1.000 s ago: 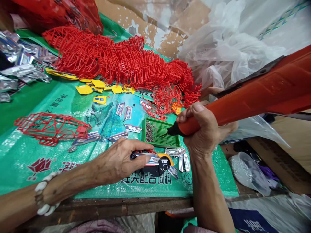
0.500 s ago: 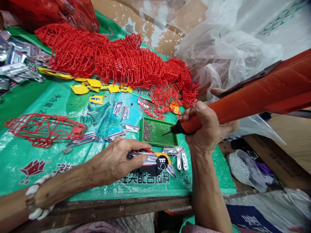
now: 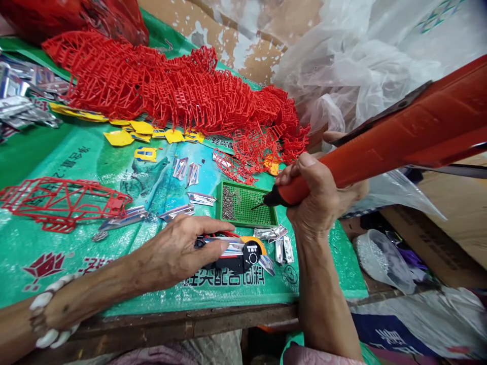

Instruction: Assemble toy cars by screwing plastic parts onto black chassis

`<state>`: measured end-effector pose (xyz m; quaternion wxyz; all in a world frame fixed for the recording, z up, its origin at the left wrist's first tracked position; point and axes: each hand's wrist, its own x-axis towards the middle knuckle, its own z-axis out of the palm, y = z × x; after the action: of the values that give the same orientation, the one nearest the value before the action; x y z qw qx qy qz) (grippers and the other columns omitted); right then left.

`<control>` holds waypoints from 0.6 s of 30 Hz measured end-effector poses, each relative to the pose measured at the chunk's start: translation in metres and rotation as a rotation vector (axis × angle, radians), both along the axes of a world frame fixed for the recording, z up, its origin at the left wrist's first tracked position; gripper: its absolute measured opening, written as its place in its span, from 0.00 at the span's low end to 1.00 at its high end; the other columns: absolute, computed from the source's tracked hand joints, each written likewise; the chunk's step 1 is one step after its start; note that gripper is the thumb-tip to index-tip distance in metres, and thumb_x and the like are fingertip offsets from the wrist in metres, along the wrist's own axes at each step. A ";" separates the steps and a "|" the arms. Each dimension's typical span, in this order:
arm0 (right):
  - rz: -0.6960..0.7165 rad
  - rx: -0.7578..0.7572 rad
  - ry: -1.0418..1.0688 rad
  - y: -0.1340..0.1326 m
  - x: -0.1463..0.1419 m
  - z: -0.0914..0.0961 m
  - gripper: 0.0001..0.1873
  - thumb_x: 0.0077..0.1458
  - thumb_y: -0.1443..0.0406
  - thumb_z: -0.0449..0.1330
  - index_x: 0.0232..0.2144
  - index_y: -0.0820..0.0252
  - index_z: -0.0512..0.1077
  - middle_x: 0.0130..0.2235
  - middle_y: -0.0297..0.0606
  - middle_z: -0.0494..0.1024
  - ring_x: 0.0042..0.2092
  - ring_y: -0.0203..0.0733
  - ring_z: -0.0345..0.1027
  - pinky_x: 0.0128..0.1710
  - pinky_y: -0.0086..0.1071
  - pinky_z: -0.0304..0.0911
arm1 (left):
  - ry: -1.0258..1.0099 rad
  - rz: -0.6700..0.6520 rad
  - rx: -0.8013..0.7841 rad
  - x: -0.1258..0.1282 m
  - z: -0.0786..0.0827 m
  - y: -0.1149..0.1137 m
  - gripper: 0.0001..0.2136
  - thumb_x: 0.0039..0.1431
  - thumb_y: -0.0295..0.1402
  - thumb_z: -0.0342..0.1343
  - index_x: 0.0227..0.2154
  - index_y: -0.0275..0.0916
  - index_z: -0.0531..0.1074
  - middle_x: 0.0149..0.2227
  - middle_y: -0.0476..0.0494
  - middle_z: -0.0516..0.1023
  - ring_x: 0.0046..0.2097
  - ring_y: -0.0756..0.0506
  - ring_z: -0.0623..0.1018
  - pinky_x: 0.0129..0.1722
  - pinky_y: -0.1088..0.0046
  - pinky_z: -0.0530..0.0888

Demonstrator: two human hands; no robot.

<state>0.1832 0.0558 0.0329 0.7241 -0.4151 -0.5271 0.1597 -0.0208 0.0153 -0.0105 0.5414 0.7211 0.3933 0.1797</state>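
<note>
My left hand (image 3: pixel 178 251) lies on the green sheet, fingers closed over a small toy car body (image 3: pixel 238 253) with black, orange and silver parts. My right hand (image 3: pixel 315 200) grips an orange electric screwdriver (image 3: pixel 380 144). Its dark bit points down over a small green tray (image 3: pixel 247 205) that holds several tiny screws on its left side. A few silver trim pieces (image 3: pixel 276 241) lie just right of the toy, between my two hands.
A long heap of red plastic frames (image 3: pixel 182 94) runs across the back. One red frame (image 3: pixel 63 203) lies alone at left. Yellow parts (image 3: pixel 144 134) and silver pieces (image 3: pixel 23 96) are scattered about. Clear plastic bags (image 3: pixel 357 76) sit at right.
The screwdriver tip has stayed over the green tray with only a slight shift. My left hand keeps its hold on the toy. The view has drifted a little.
</note>
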 end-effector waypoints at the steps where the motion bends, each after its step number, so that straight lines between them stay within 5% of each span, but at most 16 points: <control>1: 0.009 -0.005 0.001 0.000 0.000 0.000 0.16 0.48 0.64 0.68 0.41 0.52 0.74 0.18 0.22 0.71 0.16 0.37 0.61 0.16 0.33 0.60 | 0.001 -0.005 -0.001 0.000 0.002 0.000 0.20 0.62 0.45 0.50 0.51 0.45 0.79 0.51 0.48 0.81 0.51 0.40 0.78 0.55 0.64 0.71; 18: 0.004 0.012 0.011 0.000 0.001 0.001 0.16 0.47 0.64 0.70 0.39 0.55 0.73 0.20 0.24 0.71 0.18 0.37 0.65 0.17 0.33 0.62 | 0.024 -0.014 0.034 0.001 -0.005 0.002 0.22 0.61 0.45 0.50 0.53 0.44 0.78 0.53 0.45 0.80 0.54 0.37 0.76 0.59 0.57 0.68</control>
<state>0.1839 0.0557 0.0338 0.7293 -0.4086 -0.5249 0.1602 -0.0198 0.0173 -0.0157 0.5256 0.7351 0.3914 0.1738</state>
